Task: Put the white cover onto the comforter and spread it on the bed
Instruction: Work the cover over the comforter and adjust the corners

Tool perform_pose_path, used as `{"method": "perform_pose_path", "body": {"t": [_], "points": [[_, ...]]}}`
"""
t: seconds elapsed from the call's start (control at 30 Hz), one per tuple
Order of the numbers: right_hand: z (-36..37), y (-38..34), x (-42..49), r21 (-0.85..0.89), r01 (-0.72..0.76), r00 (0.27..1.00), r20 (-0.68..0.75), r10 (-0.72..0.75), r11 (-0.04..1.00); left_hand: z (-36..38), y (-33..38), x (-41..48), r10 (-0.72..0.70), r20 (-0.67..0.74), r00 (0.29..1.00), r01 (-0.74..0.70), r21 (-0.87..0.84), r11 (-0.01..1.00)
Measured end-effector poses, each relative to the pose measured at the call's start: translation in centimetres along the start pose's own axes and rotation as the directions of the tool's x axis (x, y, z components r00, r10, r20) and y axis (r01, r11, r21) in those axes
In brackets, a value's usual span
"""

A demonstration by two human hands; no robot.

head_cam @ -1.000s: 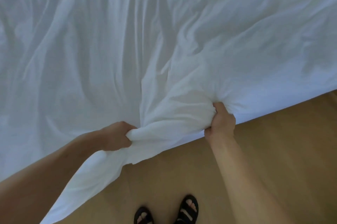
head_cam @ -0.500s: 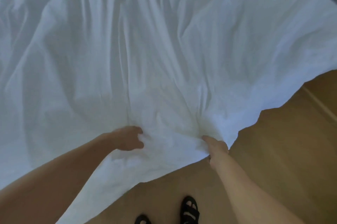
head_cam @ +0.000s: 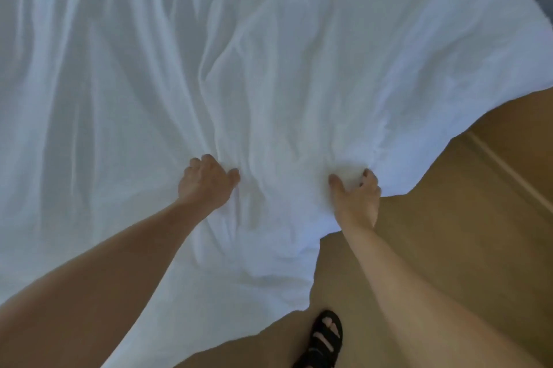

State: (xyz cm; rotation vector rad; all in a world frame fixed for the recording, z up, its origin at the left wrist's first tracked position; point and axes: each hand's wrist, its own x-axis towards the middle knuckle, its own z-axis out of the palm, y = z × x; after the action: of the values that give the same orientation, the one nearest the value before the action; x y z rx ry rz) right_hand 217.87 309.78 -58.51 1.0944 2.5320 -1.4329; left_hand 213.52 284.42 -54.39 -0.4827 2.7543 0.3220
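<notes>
White cover (head_cam: 269, 68), spread yet rumpled, seems to need smoothing; left hand (head_cam: 206, 185) and right hand (head_cam: 356, 197) clutch folds near its edge with curled fingers.

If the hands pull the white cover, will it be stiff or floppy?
Probably floppy: the cover bunches into folds where the right hand grips it. Long wrinkles run across it, so it likely drags unevenly.

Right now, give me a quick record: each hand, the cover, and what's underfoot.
left hand: fingers curled on the cover, grip unclear
right hand: pinches a bunch of the cover near its edge
cover: white, creased, spread wide, near edge over the floor
floor: wood, lower right
sandal: black, one in view
</notes>
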Motion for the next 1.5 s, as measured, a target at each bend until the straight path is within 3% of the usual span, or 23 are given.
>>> {"method": "perform_pose_path", "body": {"t": [0.17, 0.27, 0.33, 0.43, 0.5, 0.57, 0.67, 0.73, 0.8, 0.9, 1.03, 1.13, 1.23, 1.3, 1.43, 1.5], "points": [[-0.9, -1.0, 1.8, -0.282, 0.238, 0.959, 0.222, -0.178, 0.929, -0.4, -1.0, 2.4, 0.075, -0.059, 0.995, -0.067, 0.125, 0.990], [-1.0, -1.6, 1.9, -0.496, 0.366, 0.919, 0.327, -0.221, 0.787, -1.6, -1.2, 2.2, 0.052, -0.082, 0.995, -0.043, 0.106, 0.993], [-0.7, -1.6, 1.1, -0.535, 0.530, 0.832, 0.477, -0.283, 0.657, -2.6, -1.9, 1.9, 0.028, -0.118, 0.993, -0.022, 0.046, 0.999], [1.3, -1.7, -2.5, -0.383, 0.765, 0.606, 0.700, -0.377, 0.518, -4.3, -4.3, 1.1, 0.036, -0.200, 0.979, -0.021, 0.078, 0.997], [2.9, -2.2, -4.8, -0.311, 0.780, 0.590, 0.654, -0.473, 0.543, -5.8, -6.8, 0.3, 0.057, -0.220, 0.974, -0.029, 0.129, 0.991], [3.9, -3.3, -5.1, -0.283, 0.778, 0.624, 0.454, -0.636, 0.561, -6.7, -11.5, 0.8, 0.025, -0.242, 0.970, 0.020, 0.182, 0.983], [3.9, -5.0, -3.2, -0.288, 0.781, 0.607, 0.143, -0.782, 0.553, -5.7, -20.1, 3.3, -0.203, -0.168, 0.965, 0.222, 0.105, 0.969], [4.2, -5.8, -1.7, -0.396, 0.742, 0.640, 0.176, -0.748, 0.541, -5.4, -18.8, 3.4, -0.185, -0.175, 0.967, 0.209, 0.131, 0.969], [5.4, -5.4, -1.4, -0.522, 0.719, 0.672, 0.353, -0.651, 0.460, -5.3, -14.0, 2.7, -0.076, -0.044, 0.996, 0.082, 0.159, 0.984], [6.6, -4.2, -1.3, -0.581, 0.751, 0.629, 0.482, -0.611, 0.314, -4.5, -10.8, 2.6, 0.058, -0.017, 0.998, -0.054, 0.173, 0.983], [6.2, -5.0, -3.2, -0.407, 0.803, 0.575, 0.331, -0.749, 0.436, -4.7, -14.3, 2.5, 0.023, -0.089, 0.996, -0.009, 0.150, 0.989], [6.3, -4.5, -7.3, -0.251, 0.860, 0.510, 0.454, -0.731, 0.444, -5.7, -16.4, 1.6, 0.023, -0.169, 0.985, -0.006, 0.096, 0.995], [5.8, -3.0, -7.6, -0.255, 0.700, 0.630, 0.661, -0.408, 0.667, -6.0, -16.1, 1.8, -0.006, -0.031, 0.999, 0.011, 0.160, 0.987], [5.5, -3.6, -6.4, -0.306, 0.642, 0.669, 0.671, -0.319, 0.703, -6.2, -13.6, 2.5, 0.009, 0.029, 1.000, -0.015, 0.191, 0.981], [3.9, -6.7, -4.8, -0.156, 0.658, 0.644, 0.623, -0.443, 0.737, -6.9, -4.4, 3.1, 0.265, -0.136, 0.955, -0.256, 0.082, 0.963], [1.9, -7.3, -2.0, -0.158, 0.655, 0.715, 0.447, -0.537, 0.739, -6.6, 1.5, 2.6, 0.403, -0.125, 0.907, -0.404, 0.011, 0.915]]}}
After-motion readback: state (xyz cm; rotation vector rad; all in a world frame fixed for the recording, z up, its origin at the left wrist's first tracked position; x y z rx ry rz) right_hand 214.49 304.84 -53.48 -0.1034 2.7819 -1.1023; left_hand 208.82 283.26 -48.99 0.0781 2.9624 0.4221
